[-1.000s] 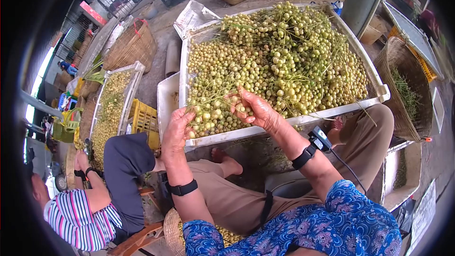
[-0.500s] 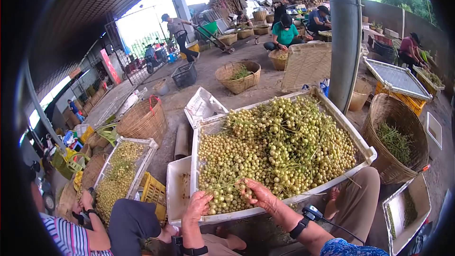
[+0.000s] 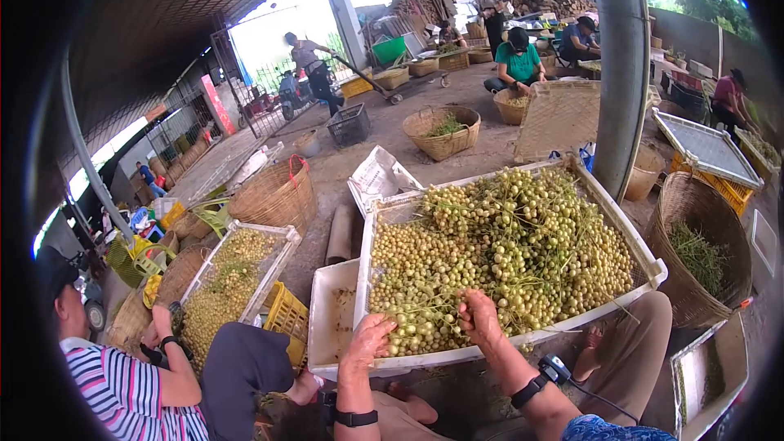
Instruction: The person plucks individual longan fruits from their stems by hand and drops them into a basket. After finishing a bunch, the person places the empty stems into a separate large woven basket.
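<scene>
Small round yellow-green fruits [image 3: 523,237], some loose and some still on thin green stems, are heaped in a white-framed mesh tray [image 3: 653,268] in front of me. At the tray's near left edge, my left hand [image 3: 370,340] is closed with its fingertips on a fruit sprig [image 3: 406,322]. My right hand [image 3: 480,318] is closed in a pinch over the near middle of the heap, a little apart from the left. What its fingers hold is hidden. Black straps sit on both wrists.
A white foam box [image 3: 327,310] supports the tray's left side. To the right stand a wicker basket [image 3: 702,229] with green stems and another white box [image 3: 710,384]. A person in a striped shirt [image 3: 135,388] sits at left by another fruit tray [image 3: 286,241]. A metal post [image 3: 621,73] rises behind.
My right hand has lifted slightly and turned, its fingers more folded. The left hand stays by the sprig at the near edge. The whole view has shifted, showing more of the person at left.
</scene>
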A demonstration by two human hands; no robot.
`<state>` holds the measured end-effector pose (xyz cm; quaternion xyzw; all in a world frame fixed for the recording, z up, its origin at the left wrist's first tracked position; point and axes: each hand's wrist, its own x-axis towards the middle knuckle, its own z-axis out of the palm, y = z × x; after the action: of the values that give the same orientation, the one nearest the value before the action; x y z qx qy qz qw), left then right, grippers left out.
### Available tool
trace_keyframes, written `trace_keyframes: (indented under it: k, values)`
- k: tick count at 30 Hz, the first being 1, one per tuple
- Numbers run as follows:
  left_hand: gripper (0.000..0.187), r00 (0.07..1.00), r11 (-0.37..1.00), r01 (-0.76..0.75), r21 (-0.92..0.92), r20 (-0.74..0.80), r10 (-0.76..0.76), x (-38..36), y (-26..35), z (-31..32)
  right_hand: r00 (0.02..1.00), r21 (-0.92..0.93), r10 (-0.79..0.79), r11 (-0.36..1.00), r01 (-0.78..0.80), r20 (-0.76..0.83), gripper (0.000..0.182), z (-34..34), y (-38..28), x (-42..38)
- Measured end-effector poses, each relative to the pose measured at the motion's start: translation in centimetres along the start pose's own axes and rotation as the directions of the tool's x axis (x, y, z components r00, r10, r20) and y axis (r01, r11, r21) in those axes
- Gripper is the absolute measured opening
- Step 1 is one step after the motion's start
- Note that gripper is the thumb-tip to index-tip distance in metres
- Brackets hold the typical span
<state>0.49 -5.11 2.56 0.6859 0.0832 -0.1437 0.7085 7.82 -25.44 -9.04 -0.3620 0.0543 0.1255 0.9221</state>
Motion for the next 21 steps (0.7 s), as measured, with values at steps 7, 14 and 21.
trace_keyframes:
  k: [7,14,21]
  values:
    - [0.009,0.999,0.999,0.029,-0.043,0.034,-0.027,1.0,-0.9,0.0,0.868,0.229,0.412,0.849,-0.476,0.279,0.035,1.8,0.7,-1.8]
    - [0.015,0.999,0.987,0.033,0.154,-0.032,-0.029,1.3,-0.8,0.4,0.92,0.339,0.298,0.864,-0.373,0.254,0.015,0.8,0.5,-0.7]
    - [0.016,0.998,0.994,0.059,0.096,-0.022,-0.057,0.9,-0.4,0.6,0.908,0.331,0.266,0.867,-0.372,0.324,0.013,0.3,0.5,-0.2]
